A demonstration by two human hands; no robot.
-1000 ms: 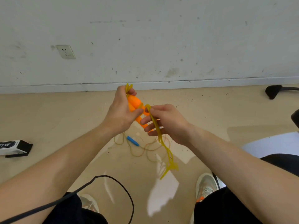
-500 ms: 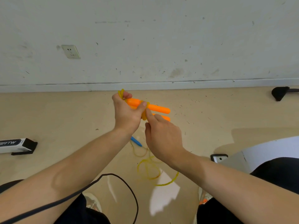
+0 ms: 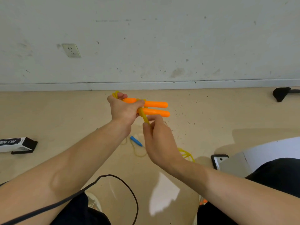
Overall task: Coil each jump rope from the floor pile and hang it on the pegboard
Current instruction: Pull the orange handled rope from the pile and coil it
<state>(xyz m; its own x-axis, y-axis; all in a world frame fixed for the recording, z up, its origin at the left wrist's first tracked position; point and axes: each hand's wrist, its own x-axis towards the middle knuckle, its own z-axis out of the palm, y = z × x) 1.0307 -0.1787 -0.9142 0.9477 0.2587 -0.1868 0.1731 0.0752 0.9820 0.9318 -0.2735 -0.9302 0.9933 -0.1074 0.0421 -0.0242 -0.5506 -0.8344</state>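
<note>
Near the middle of the frame the left hand (image 3: 124, 111) grips a pair of orange handles (image 3: 156, 104), its fingers curled round their near ends and the thumb pressed on the upper one. The handles lie side by side, pointing right, held above the floor (image 3: 48, 114). Loops of yellow rope (image 3: 142, 112) stick out above the fist, and a turn of it crosses both handles beside the thumb. Just below, the right hand (image 3: 159, 143) pinches the loose strand between thumb and forefinger. Its other fingers are curled, and whether they also touch the rope I cannot tell. More yellow rope lies on the floor behind the right wrist, near a blue handle (image 3: 136, 141). A black-and-white box (image 3: 17, 144) lies at the left edge, a wall socket (image 3: 71, 50) sits upper left, and a black cable (image 3: 129, 190) loops across the bottom centre.
</note>
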